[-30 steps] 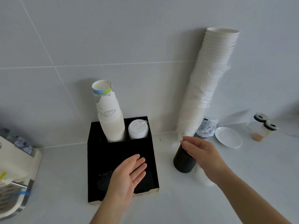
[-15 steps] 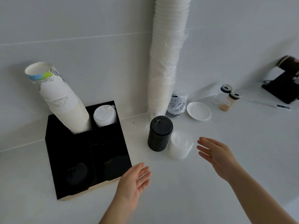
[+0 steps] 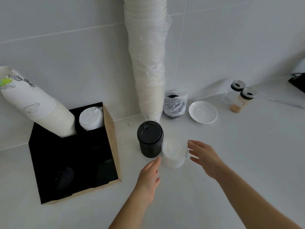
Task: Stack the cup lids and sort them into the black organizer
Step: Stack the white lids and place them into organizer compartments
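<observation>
A stack of black cup lids stands on the white counter, with a stack of clear lids touching its right side. My left hand is open just left of and below the clear stack, fingertips close to it. My right hand is open at the clear stack's right side. Neither hand holds anything. The black organizer sits at the left; its back compartments hold a leaning stack of printed paper cups and a stack of white lids. A few black lids lie in its front left compartment.
A tall plastic-wrapped column of white cups leans on the tiled wall behind the lid stacks. Beside it are a bagged bundle of black lids, a white saucer and two shaker jars. A black device shows at the right edge.
My right hand let go of the tall cup column and came down beside the clear lids. My left hand left the organizer and moved right toward the clear stack. The view shifted right and closer.
</observation>
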Demonstrator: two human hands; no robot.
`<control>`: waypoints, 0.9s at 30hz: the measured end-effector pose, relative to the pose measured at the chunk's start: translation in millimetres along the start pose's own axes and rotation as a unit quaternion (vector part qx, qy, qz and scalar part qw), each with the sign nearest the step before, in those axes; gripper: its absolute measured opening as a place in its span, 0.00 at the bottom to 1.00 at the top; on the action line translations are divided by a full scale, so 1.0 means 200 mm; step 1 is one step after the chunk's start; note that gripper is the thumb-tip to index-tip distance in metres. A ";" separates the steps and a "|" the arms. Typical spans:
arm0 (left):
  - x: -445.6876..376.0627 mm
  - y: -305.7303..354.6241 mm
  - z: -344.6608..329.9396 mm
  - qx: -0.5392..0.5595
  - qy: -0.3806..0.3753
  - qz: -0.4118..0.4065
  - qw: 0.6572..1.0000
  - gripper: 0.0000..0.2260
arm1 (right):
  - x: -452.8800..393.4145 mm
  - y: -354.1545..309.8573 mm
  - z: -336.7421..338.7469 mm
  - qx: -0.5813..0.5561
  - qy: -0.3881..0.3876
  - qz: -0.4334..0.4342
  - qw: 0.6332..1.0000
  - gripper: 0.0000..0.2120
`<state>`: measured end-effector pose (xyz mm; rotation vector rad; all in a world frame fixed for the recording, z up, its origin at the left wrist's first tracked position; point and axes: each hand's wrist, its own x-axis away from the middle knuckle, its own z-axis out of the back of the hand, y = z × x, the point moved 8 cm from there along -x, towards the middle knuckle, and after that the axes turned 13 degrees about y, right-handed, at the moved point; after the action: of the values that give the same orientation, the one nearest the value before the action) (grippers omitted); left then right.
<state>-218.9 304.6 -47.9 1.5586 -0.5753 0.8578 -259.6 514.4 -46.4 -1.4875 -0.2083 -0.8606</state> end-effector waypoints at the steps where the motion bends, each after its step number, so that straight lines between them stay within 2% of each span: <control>1: 0.00 0.01 -0.03 -0.010 0.005 -0.009 1.000 0.26 | -0.02 -0.01 -0.02 0.015 -0.012 0.004 1.000 0.19; 5: -0.04 0.01 -0.10 -0.018 0.053 -0.018 0.998 0.26 | -0.09 -0.01 -0.09 0.061 -0.057 0.000 0.997 0.23; 9: -0.09 0.00 -0.12 -0.009 0.082 -0.012 0.997 0.21 | -0.11 0.01 -0.12 0.092 -0.089 -0.017 0.992 0.11; 11: -0.11 -0.02 -0.12 -0.021 0.093 -0.009 0.995 0.18 | -0.13 0.02 -0.10 0.106 -0.092 -0.026 0.990 0.10; 15: -0.15 -0.05 -0.12 -0.027 0.099 -0.019 0.994 0.05 | -0.15 0.05 -0.09 0.120 -0.101 -0.040 0.987 0.09; 17: -0.14 -0.04 -0.14 -0.033 0.099 -0.026 0.994 0.08 | -0.16 0.06 -0.10 0.128 -0.105 -0.049 0.985 0.09; 21: -0.11 -0.02 -0.18 -0.009 0.081 -0.012 0.997 0.06 | -0.17 0.08 -0.12 0.140 -0.114 -0.063 0.982 0.15; 27: -0.09 -0.02 -0.18 0.040 0.072 -0.007 0.997 0.07 | -0.17 0.06 -0.15 0.133 -0.121 -0.064 0.982 0.17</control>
<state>-234.8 339.1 -64.3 1.5564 -0.4302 0.9839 -287.0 498.1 -80.2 -1.3340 -0.5842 -0.7196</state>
